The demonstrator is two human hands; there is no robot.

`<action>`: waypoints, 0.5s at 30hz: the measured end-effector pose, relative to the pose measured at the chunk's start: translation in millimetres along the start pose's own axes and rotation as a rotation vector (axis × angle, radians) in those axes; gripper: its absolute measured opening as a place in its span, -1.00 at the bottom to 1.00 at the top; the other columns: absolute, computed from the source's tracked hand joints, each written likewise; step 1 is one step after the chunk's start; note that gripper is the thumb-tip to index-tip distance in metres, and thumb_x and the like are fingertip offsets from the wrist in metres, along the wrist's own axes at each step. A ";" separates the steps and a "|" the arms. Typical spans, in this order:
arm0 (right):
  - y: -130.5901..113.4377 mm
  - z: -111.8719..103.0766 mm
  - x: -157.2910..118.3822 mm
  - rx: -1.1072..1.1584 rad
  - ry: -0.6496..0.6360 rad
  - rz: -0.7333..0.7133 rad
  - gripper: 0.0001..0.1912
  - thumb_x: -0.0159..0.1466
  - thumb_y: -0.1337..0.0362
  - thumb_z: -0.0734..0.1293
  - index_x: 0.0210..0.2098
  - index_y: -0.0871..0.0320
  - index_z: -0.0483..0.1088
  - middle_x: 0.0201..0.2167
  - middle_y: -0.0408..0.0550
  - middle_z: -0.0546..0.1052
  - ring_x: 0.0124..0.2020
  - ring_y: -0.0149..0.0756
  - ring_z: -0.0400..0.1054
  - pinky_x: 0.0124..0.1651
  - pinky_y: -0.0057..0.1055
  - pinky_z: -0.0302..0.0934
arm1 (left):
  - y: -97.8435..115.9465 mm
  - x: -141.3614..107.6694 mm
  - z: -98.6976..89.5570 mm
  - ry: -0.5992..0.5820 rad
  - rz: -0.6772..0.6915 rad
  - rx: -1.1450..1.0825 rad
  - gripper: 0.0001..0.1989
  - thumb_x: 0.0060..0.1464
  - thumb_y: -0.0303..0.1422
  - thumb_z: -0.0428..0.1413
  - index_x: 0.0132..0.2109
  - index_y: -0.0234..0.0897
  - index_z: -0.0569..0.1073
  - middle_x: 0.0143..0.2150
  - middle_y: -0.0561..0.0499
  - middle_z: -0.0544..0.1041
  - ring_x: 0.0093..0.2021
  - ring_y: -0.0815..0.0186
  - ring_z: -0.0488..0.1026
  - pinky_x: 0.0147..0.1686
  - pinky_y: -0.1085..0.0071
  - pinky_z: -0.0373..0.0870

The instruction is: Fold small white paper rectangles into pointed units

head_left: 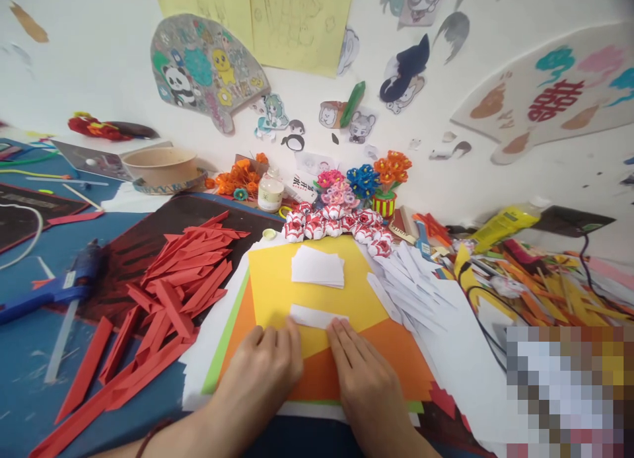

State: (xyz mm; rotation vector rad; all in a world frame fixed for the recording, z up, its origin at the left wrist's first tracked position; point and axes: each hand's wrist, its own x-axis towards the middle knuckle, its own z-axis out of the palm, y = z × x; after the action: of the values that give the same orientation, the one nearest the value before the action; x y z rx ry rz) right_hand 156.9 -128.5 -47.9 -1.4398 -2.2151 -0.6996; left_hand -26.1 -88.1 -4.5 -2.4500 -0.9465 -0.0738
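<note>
A folded white paper strip (317, 316) lies crosswise on a yellow sheet (272, 279). My left hand (270, 362) has its fingers curled, with the thumb and fingertips closed at the strip's left end. Stretched out flat, the fingers of my right hand (361, 362) press down on the strip's right end. Just beyond it rests a small stack of white paper pieces (317, 267). Orange paper (396, 352) and a green edge show under the yellow sheet.
Folded red paper strips (173, 299) are heaped on the left, near a blue glue gun (69, 283). White folded strips (411, 286) lie to the right. Red-and-white paper pieces (334, 223) stand behind the sheets. A bottle (510, 223) and cables lie among scraps at far right.
</note>
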 end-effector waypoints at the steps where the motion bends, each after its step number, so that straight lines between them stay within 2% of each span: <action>1: 0.0 0.0 -0.1 0.004 0.006 -0.001 -0.54 0.26 0.64 0.05 -0.11 0.41 0.54 -0.09 0.18 0.59 -0.07 -0.11 0.51 -0.09 -0.30 0.45 | 1.6 1.4 -0.1 0.037 0.021 -0.021 -0.64 -0.05 -0.63 0.09 -0.05 -0.53 0.52 -0.55 0.00 0.43 -0.57 0.29 0.41 -0.57 0.39 0.29; 3: 0.4 -0.3 0.0 0.017 0.017 -0.002 -0.55 0.28 0.63 0.06 -0.12 0.41 0.54 -0.09 0.19 0.59 -0.06 -0.10 0.51 -0.08 -0.30 0.44 | 5.8 3.9 1.2 0.075 0.068 -0.068 -0.60 -0.04 -0.61 0.09 0.00 -0.49 0.50 -0.54 0.03 0.42 -0.57 0.29 0.41 -0.58 0.39 0.31; 6: 1.0 -1.5 1.3 0.041 -0.001 -0.001 -0.55 0.33 0.57 0.05 -0.04 0.34 0.52 -0.08 0.18 0.59 -0.06 -0.11 0.50 -0.09 -0.28 0.42 | 11.3 5.7 5.7 0.026 0.108 -0.123 -0.56 -0.03 -0.61 0.09 0.06 -0.52 0.47 -0.52 0.01 0.45 -0.56 0.31 0.43 -0.58 0.40 0.35; 10: 0.7 -1.9 4.1 0.058 -0.042 0.002 -0.53 0.39 0.48 0.03 0.08 0.20 0.45 -0.10 0.17 0.58 -0.07 -0.09 0.48 -0.12 -0.23 0.39 | 15.5 4.4 10.0 -0.038 0.076 -0.127 -0.54 -0.06 -0.63 0.12 0.06 -0.55 0.48 -0.52 -0.02 0.48 -0.56 0.29 0.46 -0.57 0.41 0.40; 15: 3.9 2.1 7.2 0.121 -0.048 -0.001 -0.52 0.40 0.45 0.00 0.06 0.20 0.46 -0.16 0.17 0.56 -0.11 -0.07 0.42 -0.11 -0.19 0.33 | 19.1 4.3 9.8 -0.067 0.075 -0.130 -0.58 -0.05 -0.59 0.15 0.01 -0.57 0.51 -0.52 -0.07 0.52 -0.58 0.28 0.47 -0.60 0.43 0.42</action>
State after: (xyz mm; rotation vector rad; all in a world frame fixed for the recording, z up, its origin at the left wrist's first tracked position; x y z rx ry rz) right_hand 157.6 -120.7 -44.7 -1.4095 -2.2525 -0.5262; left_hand -11.8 -92.7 -20.4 -2.6197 -0.9022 -0.0275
